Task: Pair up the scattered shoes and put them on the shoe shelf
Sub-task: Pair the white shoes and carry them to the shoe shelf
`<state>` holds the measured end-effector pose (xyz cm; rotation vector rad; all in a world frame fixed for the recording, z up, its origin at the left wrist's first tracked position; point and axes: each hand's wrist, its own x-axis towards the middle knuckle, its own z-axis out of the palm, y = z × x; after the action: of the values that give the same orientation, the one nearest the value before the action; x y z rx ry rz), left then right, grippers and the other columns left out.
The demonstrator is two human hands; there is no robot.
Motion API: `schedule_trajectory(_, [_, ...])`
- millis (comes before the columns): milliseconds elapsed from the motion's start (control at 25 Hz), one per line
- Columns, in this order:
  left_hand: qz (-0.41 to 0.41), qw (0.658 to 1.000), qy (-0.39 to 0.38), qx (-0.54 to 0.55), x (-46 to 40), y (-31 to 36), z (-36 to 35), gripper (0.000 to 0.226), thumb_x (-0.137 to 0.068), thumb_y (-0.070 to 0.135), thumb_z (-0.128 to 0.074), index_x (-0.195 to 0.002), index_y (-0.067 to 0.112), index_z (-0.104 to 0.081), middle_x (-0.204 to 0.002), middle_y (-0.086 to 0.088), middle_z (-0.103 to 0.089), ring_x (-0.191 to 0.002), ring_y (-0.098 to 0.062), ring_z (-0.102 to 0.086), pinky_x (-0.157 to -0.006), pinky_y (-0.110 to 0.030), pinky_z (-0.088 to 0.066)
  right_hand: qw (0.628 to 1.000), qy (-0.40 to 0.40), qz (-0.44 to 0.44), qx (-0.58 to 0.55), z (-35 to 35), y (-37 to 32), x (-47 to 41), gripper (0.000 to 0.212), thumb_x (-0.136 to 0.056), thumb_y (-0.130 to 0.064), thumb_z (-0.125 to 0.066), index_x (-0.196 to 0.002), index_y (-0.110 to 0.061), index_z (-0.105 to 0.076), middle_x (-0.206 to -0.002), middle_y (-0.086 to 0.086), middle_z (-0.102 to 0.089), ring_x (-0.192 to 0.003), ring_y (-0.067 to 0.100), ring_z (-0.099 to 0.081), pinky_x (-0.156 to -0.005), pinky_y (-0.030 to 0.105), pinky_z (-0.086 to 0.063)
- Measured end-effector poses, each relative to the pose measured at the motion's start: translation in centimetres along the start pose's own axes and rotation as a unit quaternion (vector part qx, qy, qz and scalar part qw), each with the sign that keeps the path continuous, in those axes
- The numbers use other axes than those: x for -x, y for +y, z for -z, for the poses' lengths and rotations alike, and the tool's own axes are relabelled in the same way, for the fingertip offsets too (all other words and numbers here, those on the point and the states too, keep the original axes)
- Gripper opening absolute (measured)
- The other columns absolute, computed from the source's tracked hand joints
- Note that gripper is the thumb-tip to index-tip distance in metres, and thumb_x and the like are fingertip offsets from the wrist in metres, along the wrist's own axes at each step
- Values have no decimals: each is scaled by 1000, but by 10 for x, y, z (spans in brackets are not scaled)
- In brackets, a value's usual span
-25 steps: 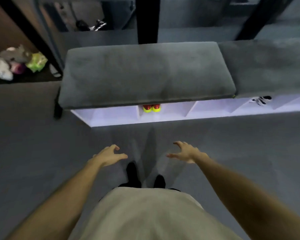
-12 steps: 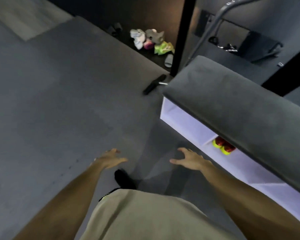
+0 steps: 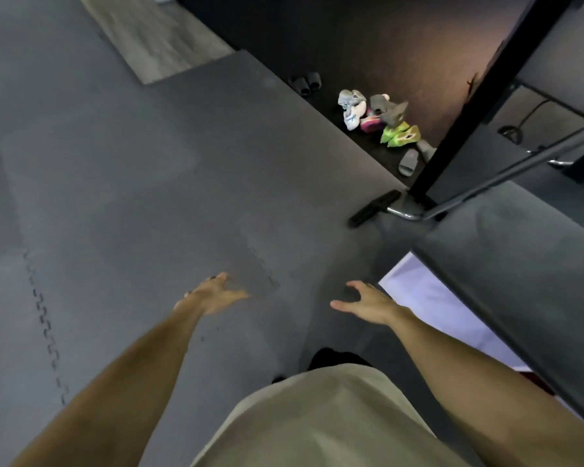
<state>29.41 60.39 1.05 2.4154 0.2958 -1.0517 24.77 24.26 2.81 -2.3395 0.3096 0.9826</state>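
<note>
**Empty hands, shoe pile ahead**

Both hands hang bare over the grey foam floor mat (image 3: 122, 203): the left hand (image 3: 213, 294) and the right hand (image 3: 368, 303) have fingers spread and hold nothing. The scattered shoes (image 3: 378, 117) lie heaped on the dark floor beyond the mat's far edge, left of the black post (image 3: 479, 96): white trainers, a grey pair, a pink one, lime-green ones, with grey slides (image 3: 408, 162) nearest the post. The white shoe shelf (image 3: 429, 298) sits under the grey cushioned bench (image 3: 520, 271), well apart from the pile. Such trainers are likely light and flexible; pinching each at the heel collar should carry a matched pair together.
</note>
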Motion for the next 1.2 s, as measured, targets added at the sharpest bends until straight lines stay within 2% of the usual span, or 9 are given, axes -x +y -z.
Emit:
schedule_trajectory(80, [0,1000,11,9,-29,4,35,104,-47,89,-54,-135,35,-42,-145,-3,-42,-124,-30,-50,-106,-53,-36,1000,6,-5,-9,16,-25,-34,95,-64,-79,-59,-143,-34,-33,-153,-2,-30,-138,25,-35,-114,49,-27])
schedule_trajectory(200, [-2,1000,5,11,-80,17,78,103,-49,87,-55,-137,35,-41,-148,-3,-38,-129,-30,-46,-109,-53,-33,1000,-1,-11,-10,37,-53,-87,97,-62,-80,-59,-143,-34,-32,-154,-2,-29,-138,24,-35,-113,48,-28])
schedule_trajectory(320, [5,1000,11,14,-142,36,130,100,-48,84,-56,-134,35,-43,-148,-4,-39,-123,-30,-51,-108,-51,-35,1000,-1,-12,-2,73,-86,-154,99,-61,-83,-56,-144,-36,-30,-154,0,-29,-138,24,-35,-113,48,-27])
schedule_trajectory(480, [11,999,5,37,-208,73,200,91,-58,77,-62,-135,32,-43,-147,-5,-40,-125,-29,-49,-106,-48,-38,1000,-10,-15,-5,139,-138,-232,104,-56,-85,-56,-144,-35,-31,-153,-1,-32,-138,24,-36,-113,49,-27])
schedule_trajectory(680, [34,999,2,24,-278,119,277,103,-45,88,-57,-134,38,-41,-149,1,-38,-129,-29,-46,-108,-50,-35,1000,0,-10,-28,217,-198,-320,117,-43,-91,-54,-142,-35,-33,-153,0,-32,-136,26,-37,-112,49,-29])
schedule_trajectory(880, [14,1000,-6,19,-379,161,357,104,-51,82,-60,-141,33,-39,-151,0,-36,-136,-27,-38,-112,-50,-30,1000,-12,-12,-23,276,-249,-412,121,-41,-94,-52,-144,-34,-29,-153,0,-31,-135,29,-38,-110,52,-32])
schedule_trajectory(1000, [-15,1000,-6,3,-455,195,416,93,-64,72,-64,-141,26,-39,-149,-3,-40,-133,-29,-41,-110,-48,-32,999,2,-28,-37,319,-283,-473,127,-38,-95,-52,-145,-31,-29,-153,0,-31,-136,28,-37,-110,52,-31])
schedule_trajectory(1120, [-34,999,-4,-9,-517,240,485,88,-64,71,-67,-136,26,-43,-140,-5,-48,-122,-30,-50,-100,-41,-42,997,14,-41,-57,368,-319,-526,122,-44,-92,-57,-145,-28,-31,-152,2,-33,-134,29,-40,-109,52,-33])
schedule_trajectory(1200, [-41,999,-13,-15,-553,270,528,96,-55,78,-65,-134,29,-43,-138,-5,-48,-121,-31,-50,-101,-47,-42,996,40,-52,-55,402,-340,-561,113,-52,-86,-61,-144,-26,-34,-149,5,-38,-130,29,-45,-107,51,-37])
